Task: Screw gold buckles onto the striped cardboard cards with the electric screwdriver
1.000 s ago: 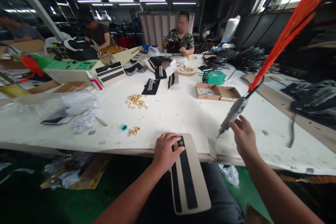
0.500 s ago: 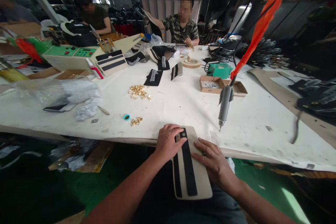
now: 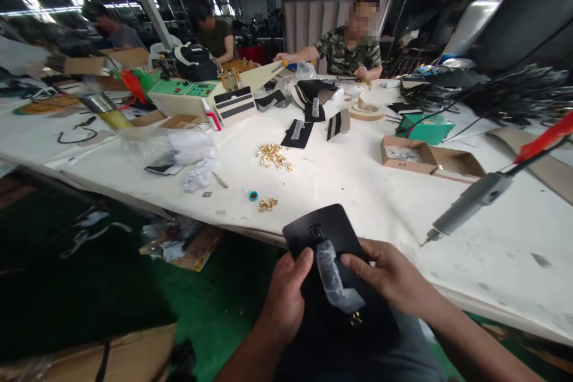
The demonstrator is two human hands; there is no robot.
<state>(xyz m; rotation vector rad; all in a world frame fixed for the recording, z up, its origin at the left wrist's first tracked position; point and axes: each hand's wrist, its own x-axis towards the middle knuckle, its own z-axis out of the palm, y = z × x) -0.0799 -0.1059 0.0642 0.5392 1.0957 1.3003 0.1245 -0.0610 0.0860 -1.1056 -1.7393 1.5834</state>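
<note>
Between my hands is a black leather-like panel [image 3: 326, 221], its far end over the table edge and its near end above my lap. A strap or handle wrapped in clear plastic [image 3: 331, 277] runs down its middle, with a small gold fitting [image 3: 356, 319] near the lower end. My left hand [image 3: 286, 292] grips the panel's left edge, thumb on top. My right hand [image 3: 387, 271] holds the right edge, its thumb beside the wrapped strap. The fingers under the panel are hidden. To the right, a grey electric screwdriver [image 3: 468, 208] leans with its bit near the tabletop.
Gold hardware [image 3: 273, 156] lies in a loose pile, with a smaller heap [image 3: 267, 205] beside a blue ring [image 3: 253, 196]. Cardboard boxes [image 3: 407, 162] and a green device [image 3: 427, 129] stand at right. Across the white table [image 3: 340, 173] sits a person in camouflage [image 3: 351, 51].
The panel has been turned over, from its beige side with black strips to its black side. Both hands now grip its edges. The view has swung left, and the screwdriver is more tilted.
</note>
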